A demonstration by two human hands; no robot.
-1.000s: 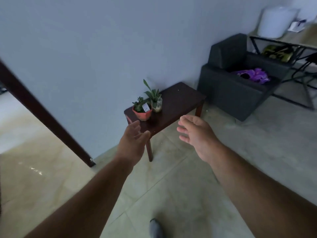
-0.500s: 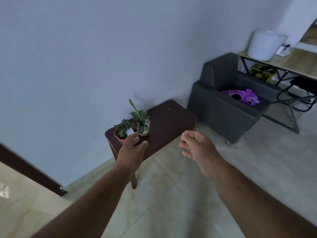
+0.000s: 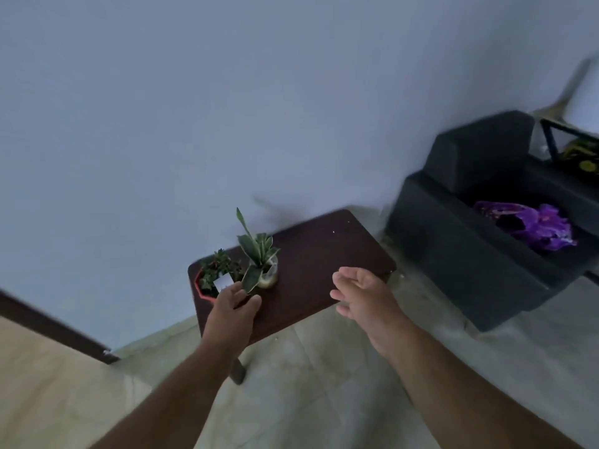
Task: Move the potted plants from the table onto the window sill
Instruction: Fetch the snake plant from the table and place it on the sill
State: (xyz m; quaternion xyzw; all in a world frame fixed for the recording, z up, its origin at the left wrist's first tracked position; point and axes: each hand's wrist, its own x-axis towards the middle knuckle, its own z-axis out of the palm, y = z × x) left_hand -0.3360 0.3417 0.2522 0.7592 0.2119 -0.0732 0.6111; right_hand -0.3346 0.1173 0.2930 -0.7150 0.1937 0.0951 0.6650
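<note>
Table (image 3: 317, 270) dark glossy wood; armchair (image 3: 453, 254) matt cloth.

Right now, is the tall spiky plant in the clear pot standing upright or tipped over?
Upright. The clear pot sits flat on the dark table, leaves pointing up.

A dark wooden table (image 3: 324, 270) stands against a pale wall, with 2 potted plants at its left end: a small bushy plant in a red pot (image 3: 207, 285) with a white tag, and just beside it a long-leaved plant in a clear glass pot (image 3: 267, 273). The left hand (image 3: 235, 307) reaches over the table's near edge with fingers loosely spread just in front of the 2 pots, while the right hand (image 3: 363, 294) hovers relaxed above the table's right part, holding nothing. To the right sits a dark grey armchair (image 3: 470, 247) with a purple cloth (image 3: 534, 226) on its seat.
</note>
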